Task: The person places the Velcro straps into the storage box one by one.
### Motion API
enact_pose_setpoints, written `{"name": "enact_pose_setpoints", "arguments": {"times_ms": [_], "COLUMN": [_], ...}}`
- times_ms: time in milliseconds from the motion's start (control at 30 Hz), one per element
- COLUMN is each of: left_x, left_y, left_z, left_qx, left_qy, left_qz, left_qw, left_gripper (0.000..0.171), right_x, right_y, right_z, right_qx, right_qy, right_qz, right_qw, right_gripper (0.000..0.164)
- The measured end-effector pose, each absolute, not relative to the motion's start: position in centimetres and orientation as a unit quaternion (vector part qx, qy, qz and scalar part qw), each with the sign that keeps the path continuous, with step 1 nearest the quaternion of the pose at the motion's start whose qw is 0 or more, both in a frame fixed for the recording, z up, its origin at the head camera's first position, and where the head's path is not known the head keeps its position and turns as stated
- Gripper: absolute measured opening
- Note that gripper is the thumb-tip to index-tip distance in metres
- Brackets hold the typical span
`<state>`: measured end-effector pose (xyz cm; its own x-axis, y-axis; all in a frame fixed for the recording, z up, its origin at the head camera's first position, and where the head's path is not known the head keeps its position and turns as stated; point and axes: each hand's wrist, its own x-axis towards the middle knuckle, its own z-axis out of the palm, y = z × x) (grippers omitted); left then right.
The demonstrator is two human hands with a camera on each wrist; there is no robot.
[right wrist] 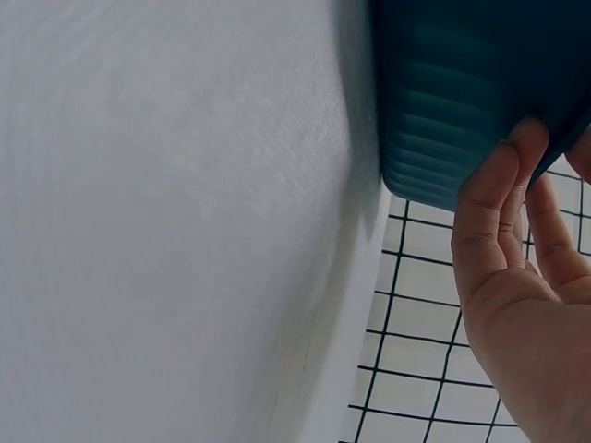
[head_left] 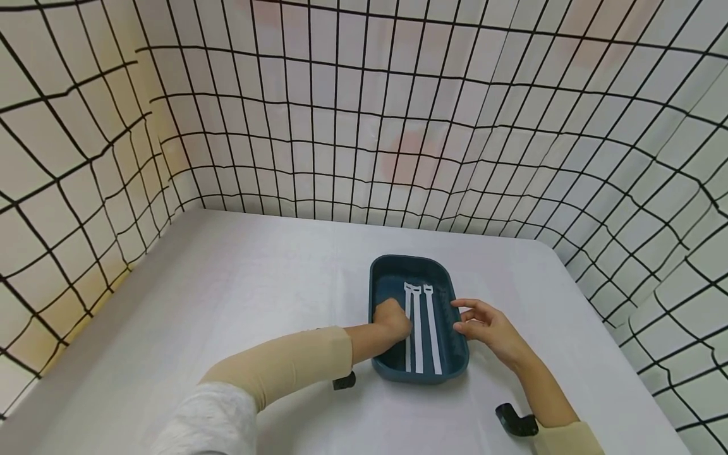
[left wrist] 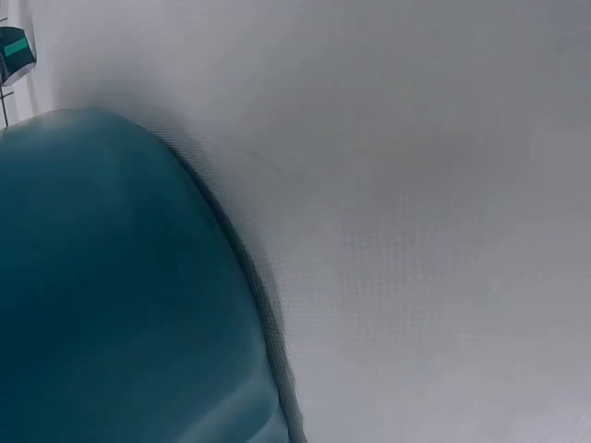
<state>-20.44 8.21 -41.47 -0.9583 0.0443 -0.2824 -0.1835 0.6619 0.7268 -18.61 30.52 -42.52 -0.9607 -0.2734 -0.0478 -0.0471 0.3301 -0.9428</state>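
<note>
A dark teal oblong tray [head_left: 418,379] stands on the white surface. Three white hook-and-loop cable ties lie lengthwise in it; the middle cable tie [head_left: 418,335] and the right cable tie [head_left: 433,335] lie flat. My left hand [head_left: 391,321] reaches over the tray's left side with fingers curled at the left cable tie [head_left: 407,357], which looks narrow, as if on edge. Its fingertips are mostly hidden. At the tray's right rim, my right hand [head_left: 491,332] holds the edge lightly; the right wrist view has its fingers [right wrist: 489,189] against the outer wall.
White walls with a black wire grid [head_left: 341,114] enclose the back and sides of the white table [head_left: 273,272]. Black wrist fittings [head_left: 516,420] show beside the right forearm. The left wrist view mostly holds the tray's outer wall [left wrist: 111,277] and white cloth.
</note>
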Motion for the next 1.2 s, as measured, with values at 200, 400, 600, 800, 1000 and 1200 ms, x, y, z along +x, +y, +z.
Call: {"name": "enact_pose_setpoints", "arguments": {"times_ms": [200,400,600,800,1000,1200], "left_x": [-20.6,-20.8,-20.7,-20.6,-21.0,-20.9], "left_y": [8.6,8.8,9.0,8.8,7.7,4.5], "left_z": [-41.5,-41.6,-41.5,-40.8,-38.4,-35.8], "left_qx": [-0.041,-0.037,-0.038,0.004,0.033,0.040], "left_qy": [0.913,0.915,0.910,0.882,0.855,0.795], "left_qz": [0.384,0.381,0.397,0.463,0.511,0.585], "left_qw": [0.130,0.130,0.116,0.089,0.084,0.152], "left_gripper": [0.043,0.044,0.052,0.030,0.020,0.021], "right_x": [-18.6,-18.8,-18.9,-18.7,-18.5,-18.4], "right_y": [30.6,30.7,30.9,31.1,31.1,31.4], "right_z": [-42.4,-42.4,-42.6,-42.4,-42.0,-41.1], "right_qx": [-0.099,-0.103,-0.104,-0.096,-0.093,-0.081], "right_qy": [0.813,0.813,0.812,0.815,0.819,0.839], "right_qz": [-0.566,-0.565,-0.567,-0.563,-0.558,-0.531], "right_qw": [0.095,0.093,0.091,0.094,0.097,0.083], "right_gripper": [0.051,0.051,0.050,0.049,0.050,0.051]}}
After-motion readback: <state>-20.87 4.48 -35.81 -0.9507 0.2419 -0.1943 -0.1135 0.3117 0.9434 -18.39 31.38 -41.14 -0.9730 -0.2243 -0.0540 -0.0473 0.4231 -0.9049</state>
